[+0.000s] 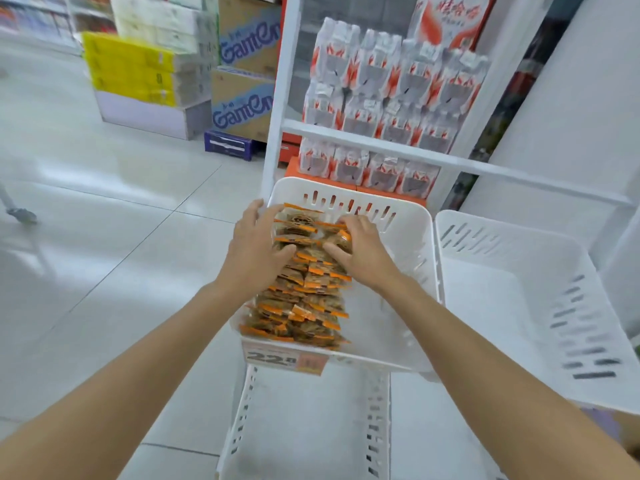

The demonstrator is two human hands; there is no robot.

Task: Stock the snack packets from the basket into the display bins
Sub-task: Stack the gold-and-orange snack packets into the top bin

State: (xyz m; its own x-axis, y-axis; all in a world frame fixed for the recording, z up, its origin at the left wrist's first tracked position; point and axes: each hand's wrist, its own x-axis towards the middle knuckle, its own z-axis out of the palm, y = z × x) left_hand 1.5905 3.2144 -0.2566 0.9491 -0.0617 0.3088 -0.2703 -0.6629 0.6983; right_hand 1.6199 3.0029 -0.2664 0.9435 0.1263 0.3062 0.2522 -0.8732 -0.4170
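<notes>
**Item:** snack packets (304,296), orange-edged with clear fronts.

**Location:** centre of the frame. The packets stood on edge in one row along the left side of a white display bin (412,237), running from its near rim toward its slotted far wall. The basket was not in view.

**Left hand** (258,244): fingers spread, with palm and thumb pressed against the left flank of the row's far end.

**Right hand** (360,251): fingers curled over the tops of the far packets, thumb laid along their right flank. The batch sat squeezed between the two hands.

**Step judged in hand:** seating and squaring a batch at the back of the row.

**Handling notes:**
- Press evenly from both sides so the slick packets stay upright.
- Push the batch back toward the slotted wall before letting go.
- Release the right hand last, since that flank stood apart from any wall.
- Keep the price tag (287,358) on the near rim uncovered.

**Adjacent:** neighbouring bin (519,289), right of frame, just beside.
</notes>
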